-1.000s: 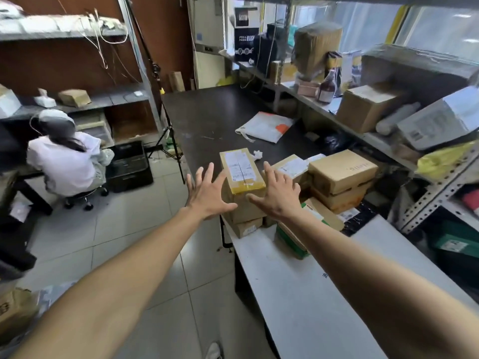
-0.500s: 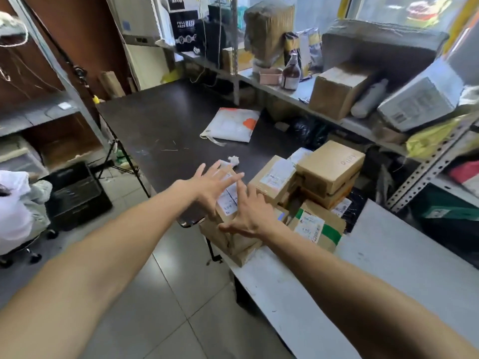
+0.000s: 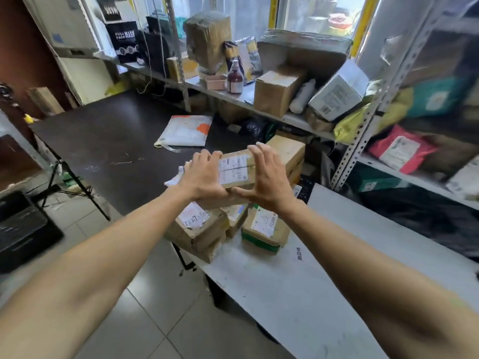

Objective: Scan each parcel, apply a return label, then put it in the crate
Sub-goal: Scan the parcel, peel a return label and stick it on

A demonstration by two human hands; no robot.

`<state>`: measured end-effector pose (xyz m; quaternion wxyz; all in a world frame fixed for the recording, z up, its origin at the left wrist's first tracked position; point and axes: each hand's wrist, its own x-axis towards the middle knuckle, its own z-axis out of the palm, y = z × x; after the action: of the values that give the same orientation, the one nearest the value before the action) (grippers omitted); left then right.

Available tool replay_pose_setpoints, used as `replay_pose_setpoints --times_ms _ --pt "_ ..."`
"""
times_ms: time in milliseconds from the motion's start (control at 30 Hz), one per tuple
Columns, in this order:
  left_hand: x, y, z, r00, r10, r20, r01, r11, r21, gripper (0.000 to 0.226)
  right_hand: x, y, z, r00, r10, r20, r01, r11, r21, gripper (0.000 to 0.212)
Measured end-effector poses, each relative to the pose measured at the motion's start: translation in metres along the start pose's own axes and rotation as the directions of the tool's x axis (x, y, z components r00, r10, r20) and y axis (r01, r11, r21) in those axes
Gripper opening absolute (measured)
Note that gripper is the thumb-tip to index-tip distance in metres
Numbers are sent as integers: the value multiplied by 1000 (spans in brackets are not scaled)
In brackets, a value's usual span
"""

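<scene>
Brown cardboard parcel with white label (image 3: 234,169) is grasped at both ends by left hand (image 3: 201,177) and right hand (image 3: 264,180), fingers curled.

Parcel depot: shelves (image 3: 285,117) of packages (image 3: 277,92)

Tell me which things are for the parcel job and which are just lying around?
For the job:
- parcel held between left hand and right hand
- stacked parcels below

Lying about:
- white mailer bag on the dark table
- brown bottle on the shelf

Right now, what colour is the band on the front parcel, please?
Green, on the front parcel; head view.
</scene>
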<state>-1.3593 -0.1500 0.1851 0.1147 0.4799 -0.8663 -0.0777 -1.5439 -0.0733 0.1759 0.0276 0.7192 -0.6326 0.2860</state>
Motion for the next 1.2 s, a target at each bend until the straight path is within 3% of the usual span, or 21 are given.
replay_pose_setpoints --times_ms 67,167,300,367,433,533,633,700,833,1100,1200 --pt "-6 44 7 991 -126 -48 116 977 -178 110 -29 16 -16 965 215 -152 -182 962 204 106" --pt "-23 122 29 963 -263 -64 227 913 -340 117 -83 38 -35 840 529 -123 -396 751 528 104" --pt "-64 221 73 990 -134 -53 104 921 -375 112 -168 72 -66 726 686 -47 -352 429 832 101" --pt "-85 263 94 999 15 -32 -27 899 -438 104 -216 92 -90 656 753 -60 -339 365 867 98" --pt "-102 301 109 988 148 43 -87 763 -640 94 -262 113 -116 619 784 -43 -325 306 895 85" --pt "-119 351 125 950 240 200 65 473 -879 85 -317 145 -154 608 794 -5 -313 246 917 78" --pt "-133 398 142 880 346 324 248 247 -937 79 -358 165 -187 610 792 2 -347 265 900 76" --pt "-136 427 159 815 471 339 293 170 -941 78 -381 177 -206 581 813 16 -378 253 890 76" --pt "-140 482 192 720 578 384 345 182 -921 82 -428 202 -233 503 864 3 -414 238 879 77" --pt "-126 578 260 642 614 459 389 256 -885 64 -488 274 -266 355 935 -2 -525 201 827 69" --pt "-114 607 277 623 608 492 404 287 -868 72 -504 301 -282 263 965 -13 -592 172 788 74"
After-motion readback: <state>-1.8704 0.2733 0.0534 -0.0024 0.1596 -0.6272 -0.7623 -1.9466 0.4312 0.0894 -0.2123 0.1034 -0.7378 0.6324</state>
